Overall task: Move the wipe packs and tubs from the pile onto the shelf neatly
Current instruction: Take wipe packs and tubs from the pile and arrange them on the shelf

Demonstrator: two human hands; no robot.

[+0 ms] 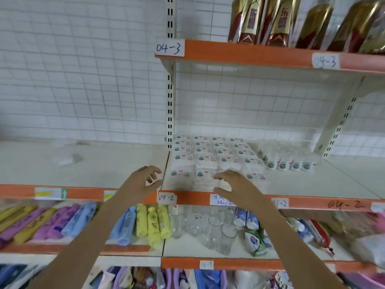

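A person's two hands hover empty over the front lip of the shelf [312, 184] marked 04-2: the left hand [143, 182] with fingers loosely curled, the right hand [233, 184] spread. The wipe packs [210, 157] lie in flat rows directly ahead, running back toward the wall, with the tubs [289, 163] to their right. The right hand is nearer, almost over the front row.

Wipe packs [210, 157] in rows on the middle shelf [312, 184], small tubs [289, 164] lined up to their right, both hands before the packs, drinking glasses [214, 230] on the shelf below
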